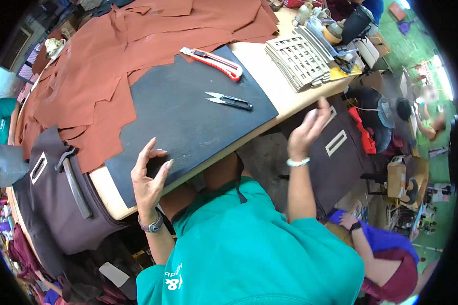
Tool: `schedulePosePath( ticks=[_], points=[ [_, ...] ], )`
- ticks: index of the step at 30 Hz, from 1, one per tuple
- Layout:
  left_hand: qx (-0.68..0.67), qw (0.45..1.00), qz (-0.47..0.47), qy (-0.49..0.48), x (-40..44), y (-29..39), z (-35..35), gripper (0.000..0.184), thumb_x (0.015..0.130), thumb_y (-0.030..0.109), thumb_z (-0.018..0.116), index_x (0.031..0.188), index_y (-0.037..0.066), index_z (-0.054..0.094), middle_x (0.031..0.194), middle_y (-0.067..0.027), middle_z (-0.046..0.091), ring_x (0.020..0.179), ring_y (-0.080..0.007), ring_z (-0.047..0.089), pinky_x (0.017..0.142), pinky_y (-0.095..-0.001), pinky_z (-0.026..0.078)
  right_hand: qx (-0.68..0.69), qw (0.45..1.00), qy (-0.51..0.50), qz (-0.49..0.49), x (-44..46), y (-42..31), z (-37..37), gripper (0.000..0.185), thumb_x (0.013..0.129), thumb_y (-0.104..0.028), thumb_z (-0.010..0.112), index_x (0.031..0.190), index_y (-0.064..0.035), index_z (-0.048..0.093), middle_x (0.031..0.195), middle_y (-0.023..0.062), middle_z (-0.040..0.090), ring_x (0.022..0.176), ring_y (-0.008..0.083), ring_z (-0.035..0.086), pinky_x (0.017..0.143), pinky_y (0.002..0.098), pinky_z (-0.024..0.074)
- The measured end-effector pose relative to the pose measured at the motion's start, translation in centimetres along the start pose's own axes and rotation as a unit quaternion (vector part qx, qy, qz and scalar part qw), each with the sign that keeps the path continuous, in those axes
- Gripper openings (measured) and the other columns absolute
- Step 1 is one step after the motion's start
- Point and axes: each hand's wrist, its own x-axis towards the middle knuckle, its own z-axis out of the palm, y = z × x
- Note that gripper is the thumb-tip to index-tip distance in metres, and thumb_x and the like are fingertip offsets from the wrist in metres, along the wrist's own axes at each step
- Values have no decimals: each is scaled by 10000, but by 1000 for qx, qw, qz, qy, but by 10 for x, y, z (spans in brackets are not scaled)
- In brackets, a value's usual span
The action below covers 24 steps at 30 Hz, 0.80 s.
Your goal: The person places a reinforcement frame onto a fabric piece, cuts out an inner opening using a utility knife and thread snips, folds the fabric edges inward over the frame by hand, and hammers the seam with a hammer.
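My left hand [148, 178] is at the near left edge of a black board [178, 114], its fingers curved and apart with nothing between them. Off the table's front edge, my right hand [309, 129] is raised with fingers stretched out, holding nothing. A red and white utility knife [213, 62] lies at the board's far side with some blade showing. Closer to me, black-handled thread snips [229, 101] rest on the board. Reddish-brown leather pieces [86, 66] are spread over the table's left and far side, partly under or against the board.
Beige slotted panels [297, 61] are stacked at the table's right, beside a cluttered tray. A hammer [76, 188] lies on dark leather [56, 223] at left. More dark leather [331, 162] with pale rectangular frames is at right. A co-worker's arm [371, 249] is at lower right.
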Motion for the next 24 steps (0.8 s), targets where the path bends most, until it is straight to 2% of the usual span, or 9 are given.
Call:
schedulePosePath(
  ticks=[2,4,7,11,15,18,20,22,24],
  points=[
    [-9,1000,-12,8,-1,-1,1,520,771,13,671,1265,40,513,919,-34,615,874,-113,556,846,-261,434,-258,966,4,8,17,102,-42,417,960,-231,404,1295,17,410,1322,190,423,1235,330,394,1037,420,299],
    [-5,1000,-8,14,0,0,3,507,781,13,662,1265,42,515,920,-32,614,872,-111,557,839,-256,436,-463,872,-41,154,12,177,-81,537,943,-382,404,1361,-48,358,1390,178,368,1293,357,324,1039,505,266],
    [-8,999,-24,21,-1,-2,3,501,780,-7,653,1261,50,524,906,-35,621,869,-115,565,826,-259,443,-544,769,-66,328,-2,218,-112,707,890,-565,373,1419,-105,274,1459,153,271,1333,391,244,1022,606,213],
    [-11,999,-20,33,0,-3,4,505,769,-19,655,1253,51,532,883,-41,631,864,-123,572,823,-274,448,-597,735,-105,303,-19,227,-111,577,928,-506,337,1411,-190,316,1463,154,251,1331,389,248,1019,622,227],
    [-5,999,-12,31,0,-1,5,499,772,-21,651,1252,52,534,883,-39,630,856,-117,571,819,-269,447,-583,754,-87,290,-18,227,-114,446,954,-402,331,1354,-219,407,1404,150,326,1304,378,299,979,639,274],
    [-11,999,-8,29,0,-1,4,491,778,-19,648,1251,52,534,885,-38,630,850,-113,569,810,-263,448,-504,803,-45,315,-7,216,-119,441,951,-373,340,1342,-185,422,1380,156,351,1270,365,353,973,636,283],
    [-5,1000,1,29,0,-3,5,485,782,-16,647,1250,50,534,887,-39,630,847,-111,568,804,-259,450,-340,902,52,261,4,219,-138,447,956,-266,340,1303,-6,449,1290,212,467,1197,368,444,1033,427,325],
    [-1,1000,-5,29,0,-2,4,484,783,-13,650,1248,49,535,889,-41,630,847,-111,568,802,-255,449,-213,925,203,239,13,219,-153,469,962,-241,347,1263,104,448,1308,248,465,1220,341,446,1046,345,317],
    [-6,1000,-9,27,0,0,4,481,784,-10,652,1247,48,535,893,-40,628,847,-109,565,801,-251,447,-128,903,293,286,31,153,-149,492,963,-241,356,1244,157,430,1348,267,412,1250,312,428,1062,344,295]
  ],
)
